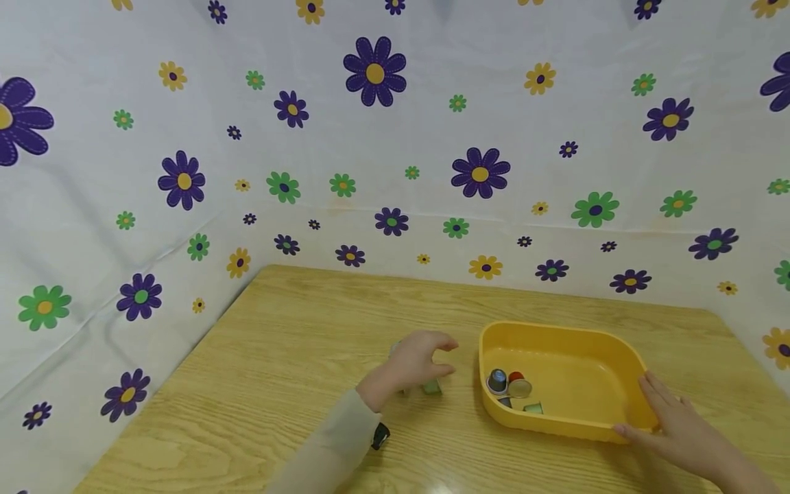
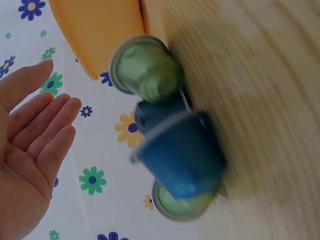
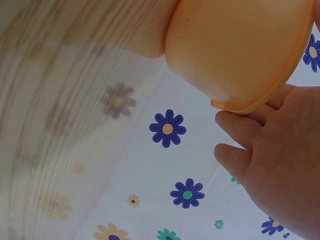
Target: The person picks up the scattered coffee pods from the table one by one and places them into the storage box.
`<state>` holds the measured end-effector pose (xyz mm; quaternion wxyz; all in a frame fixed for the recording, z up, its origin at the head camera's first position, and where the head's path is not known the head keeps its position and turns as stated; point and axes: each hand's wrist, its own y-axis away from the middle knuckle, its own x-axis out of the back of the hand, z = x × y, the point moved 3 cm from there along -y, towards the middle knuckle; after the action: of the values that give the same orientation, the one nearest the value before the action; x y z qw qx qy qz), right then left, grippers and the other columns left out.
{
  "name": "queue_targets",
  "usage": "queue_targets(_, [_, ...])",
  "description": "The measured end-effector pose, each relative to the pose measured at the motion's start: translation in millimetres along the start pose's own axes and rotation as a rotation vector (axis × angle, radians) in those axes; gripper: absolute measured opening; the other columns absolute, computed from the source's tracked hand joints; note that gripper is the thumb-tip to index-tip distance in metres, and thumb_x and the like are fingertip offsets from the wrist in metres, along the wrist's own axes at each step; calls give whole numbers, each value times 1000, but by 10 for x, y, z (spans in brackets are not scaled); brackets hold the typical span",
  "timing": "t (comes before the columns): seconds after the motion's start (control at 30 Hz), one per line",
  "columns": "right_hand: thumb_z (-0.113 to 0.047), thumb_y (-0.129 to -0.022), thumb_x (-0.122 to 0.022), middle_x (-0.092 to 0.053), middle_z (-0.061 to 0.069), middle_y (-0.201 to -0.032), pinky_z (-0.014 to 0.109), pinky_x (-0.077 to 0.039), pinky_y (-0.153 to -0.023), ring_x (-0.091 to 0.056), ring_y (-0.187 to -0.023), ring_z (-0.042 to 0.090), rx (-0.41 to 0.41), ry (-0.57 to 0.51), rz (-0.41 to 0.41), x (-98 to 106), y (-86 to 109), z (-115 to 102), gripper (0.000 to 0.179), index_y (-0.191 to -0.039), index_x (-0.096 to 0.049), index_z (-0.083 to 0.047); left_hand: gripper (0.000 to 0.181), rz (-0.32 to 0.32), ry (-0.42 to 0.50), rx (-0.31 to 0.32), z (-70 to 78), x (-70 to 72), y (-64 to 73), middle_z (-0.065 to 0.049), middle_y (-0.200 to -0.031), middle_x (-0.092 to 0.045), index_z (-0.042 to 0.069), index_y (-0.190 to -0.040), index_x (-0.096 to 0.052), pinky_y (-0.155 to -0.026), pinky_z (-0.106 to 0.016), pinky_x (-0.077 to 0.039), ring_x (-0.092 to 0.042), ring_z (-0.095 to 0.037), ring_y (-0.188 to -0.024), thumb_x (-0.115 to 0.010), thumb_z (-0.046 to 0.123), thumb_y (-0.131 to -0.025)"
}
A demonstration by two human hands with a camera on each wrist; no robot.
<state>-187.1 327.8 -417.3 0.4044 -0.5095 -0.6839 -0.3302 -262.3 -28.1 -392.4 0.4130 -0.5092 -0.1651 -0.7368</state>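
My left hand [image 1: 412, 360] hovers over the table beside several coffee capsules, its fingers loosely spread and holding nothing. In the left wrist view, a green capsule [image 2: 147, 70], a dark blue capsule [image 2: 157, 114], a larger-looking blue capsule [image 2: 185, 155] and another green one [image 2: 180, 206] sit close together, apart from the palm. The hand mostly hides them in the head view, where a green capsule [image 1: 432, 387] shows beneath it. My right hand [image 1: 685, 425] grips the right rim of a yellow plastic tray [image 1: 561, 429]; some fingers are hidden behind the rim.
Inside the tray's left end lie several capsules, among them a blue-grey one [image 1: 496, 381], a red one [image 1: 516, 377] and a green one [image 1: 533, 408]. A small black object [image 1: 380, 436] shows beside the left sleeve. A flowered sheet [image 1: 420, 137] surrounds the wooden table [image 1: 259, 384].
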Motion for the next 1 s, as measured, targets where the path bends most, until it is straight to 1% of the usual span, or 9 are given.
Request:
queue_targets(0.2, [-39, -83, -57, -9, 43, -130, 65, 3, -92, -15, -114, 58, -5, 0, -4, 3, -6, -17, 87, -128, -16, 23, 36, -14, -8, 16, -195, 53, 144, -8, -107, -60, 0, -111, -59, -82, -28, -44, -55, -19, -98, -67, 16, -80])
queue_targets(0.33, [-41, -83, -57, -8, 43, -130, 65, 2, -91, -15, -114, 58, -16, 8, -4, 4, -6, -31, 88, -128, -15, 23, 35, -29, 4, 41, -288, 101, 237, -9, -107, -60, -1, -110, -58, -82, -30, -44, -56, -19, -97, -67, 15, -80])
queue_targets(0.47, [-41, -83, -57, -8, 44, -130, 65, 2, -91, -15, -114, 58, -23, 12, -5, 3, -7, -34, 89, -128, -15, 23, 31, -37, -12, 52, -363, 131, 306, -8, -104, -61, 0, -107, -60, -82, -30, -45, -56, -18, -96, -66, 15, -80])
queue_targets(0.6, [-41, -83, -57, -9, 44, -130, 65, 3, -91, -15, -114, 58, -22, 18, -2, 1, -9, -22, 89, -128, -15, 23, 28, -53, -30, 38, -409, 139, 350, -9, -101, -62, 0, -103, -61, -79, -30, -46, -58, -20, -93, -66, 14, -80])
queue_targets(0.77, [-40, -83, -57, -10, 44, -129, 65, 3, -91, -16, -114, 58, -3, 23, 11, -4, -9, -2, 88, -128, -15, 23, 31, -105, -41, 61, -409, 144, 382, -9, -101, -62, 1, -104, -61, -78, -29, -46, -58, -19, -92, -68, 16, -78])
queue_targets(1.0, [-40, -83, -57, -9, 44, -129, 64, 4, -92, -15, -114, 58, -7, 19, 11, -2, -8, -23, 88, -128, -16, 23, 32, -149, -35, 78, -430, 129, 398, -8, -100, -62, 0, -105, -61, -78, -29, -46, -57, -19, -91, -68, 16, -78])
